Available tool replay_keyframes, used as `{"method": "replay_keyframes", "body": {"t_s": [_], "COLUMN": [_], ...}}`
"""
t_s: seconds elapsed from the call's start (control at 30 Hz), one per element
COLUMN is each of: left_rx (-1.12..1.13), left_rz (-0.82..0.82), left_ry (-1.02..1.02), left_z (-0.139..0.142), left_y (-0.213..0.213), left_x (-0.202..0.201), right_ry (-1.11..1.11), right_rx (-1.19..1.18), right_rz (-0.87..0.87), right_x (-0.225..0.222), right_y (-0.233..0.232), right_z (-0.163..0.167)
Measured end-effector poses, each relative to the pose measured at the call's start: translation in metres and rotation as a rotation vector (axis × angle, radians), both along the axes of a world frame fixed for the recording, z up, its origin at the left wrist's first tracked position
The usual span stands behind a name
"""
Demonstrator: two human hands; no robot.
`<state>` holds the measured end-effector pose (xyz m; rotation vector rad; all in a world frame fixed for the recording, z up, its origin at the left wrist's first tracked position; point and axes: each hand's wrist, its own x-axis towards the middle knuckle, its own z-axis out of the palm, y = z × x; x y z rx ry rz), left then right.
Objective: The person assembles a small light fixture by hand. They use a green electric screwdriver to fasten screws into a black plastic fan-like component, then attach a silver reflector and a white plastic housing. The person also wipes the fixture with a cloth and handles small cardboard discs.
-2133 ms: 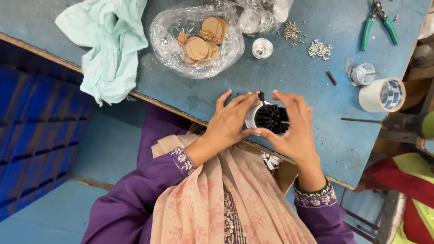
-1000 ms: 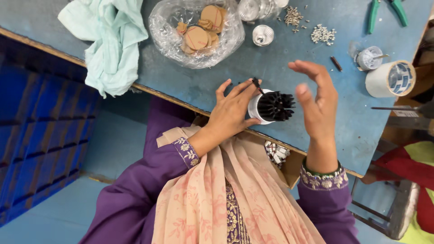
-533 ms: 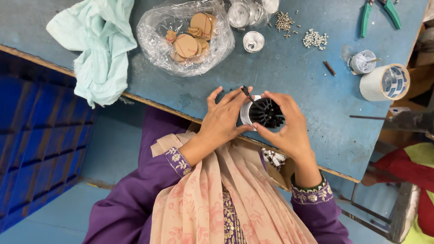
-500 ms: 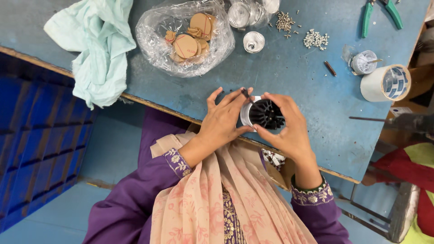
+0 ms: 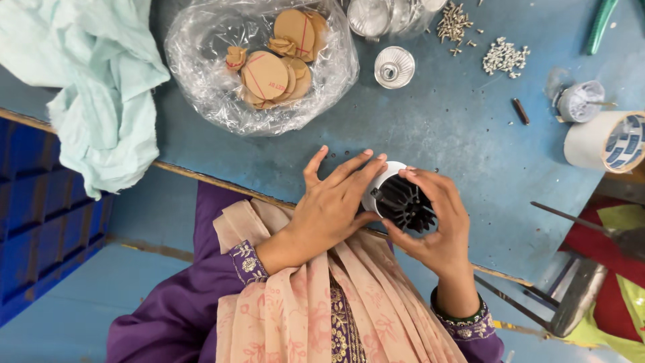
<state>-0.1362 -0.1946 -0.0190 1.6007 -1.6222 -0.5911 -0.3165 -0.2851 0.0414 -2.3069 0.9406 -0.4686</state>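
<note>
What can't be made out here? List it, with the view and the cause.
Head view only:
- Underside of the black finned part: hidden by the left hand and right hand.
- Green-handled tool: cut off by the top edge.
- Tape roll: cut off by the right edge.
- Screws: too small to tell their type.
- Discs in the bag: blurred by crinkled plastic.

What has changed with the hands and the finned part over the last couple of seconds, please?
The right hand, lifted off and open a second ago, has come back and closed around the black finned part. The left hand has stayed on it throughout. The bag of discs, cloth and tape roll have not moved.
</note>
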Motion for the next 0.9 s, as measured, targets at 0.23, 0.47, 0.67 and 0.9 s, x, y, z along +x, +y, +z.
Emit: {"method": "replay_keyframes", "body": {"t_s": [0.23,0.47,0.67,0.9], "left_rx": [-0.008,-0.113,-0.336,-0.465], "left_rz": [-0.039,-0.180,-0.131,-0.174], "left_ry": [0.024,0.350,0.004,-0.432], "left_z": [0.000,0.018,0.027,0.041], "left_y": [0.001,0.005,-0.057,-0.164], "left_x": [0.001,0.032,0.029,-0.013], "right_ry": [-0.050,-0.523,-0.671,-0.705], "right_rx": [0.014,0.024,-0.347,-0.871], "right_rz": [0.043,-0.155,-0.446,-0.466], "right_x": [-0.011,-0.063,-0.117,-0.162], "right_y": [-0.002,0.016,0.036,0.022], "right_z": [-0.005,0.003,0.010,0.075]}}
